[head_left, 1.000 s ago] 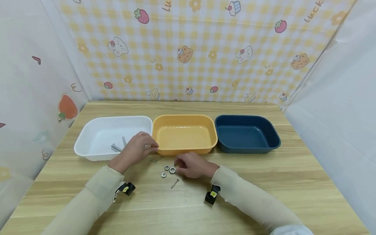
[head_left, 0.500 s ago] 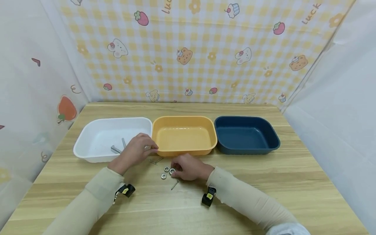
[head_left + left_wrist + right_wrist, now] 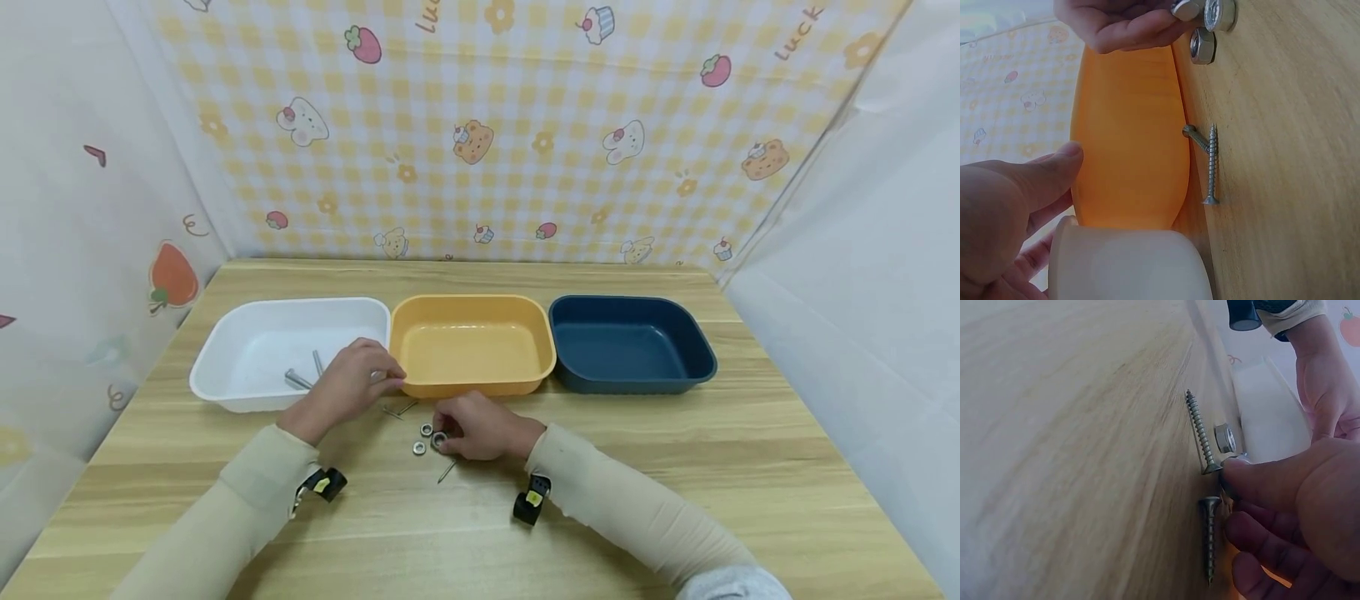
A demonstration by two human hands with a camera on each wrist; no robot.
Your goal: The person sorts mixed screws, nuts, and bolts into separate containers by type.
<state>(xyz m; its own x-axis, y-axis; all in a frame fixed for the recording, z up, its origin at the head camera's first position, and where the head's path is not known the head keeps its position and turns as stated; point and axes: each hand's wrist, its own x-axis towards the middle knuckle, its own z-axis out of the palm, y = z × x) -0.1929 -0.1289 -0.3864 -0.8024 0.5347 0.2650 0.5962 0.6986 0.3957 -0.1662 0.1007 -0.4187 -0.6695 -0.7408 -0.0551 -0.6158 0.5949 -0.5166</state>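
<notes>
My right hand [image 3: 480,427] pinches a hex nut [image 3: 439,441] between thumb and fingers, low over the table; it shows tilted at the fingertips in the left wrist view. Beside it lie two more nuts [image 3: 419,448] [image 3: 1202,45]. Two screws [image 3: 1202,434] [image 3: 1210,540] lie close to the right thumb, one partly covered by the hand in the head view. My left hand [image 3: 348,385] holds the front left rim of the yellow bin [image 3: 1125,137], where it meets the white bin [image 3: 1129,262]. Just in front lie two crossed screws [image 3: 1212,165].
The white bin at the left contains bolts [image 3: 297,379], partly hidden by my left hand. A dark blue bin [image 3: 633,385] stands right of the yellow one. A patterned cloth [image 3: 525,100] hangs behind the wooden table [image 3: 675,467].
My right hand has shifted slightly left onto the nut and now pinches it, tilting it. My left hand stays at the bin rim.
</notes>
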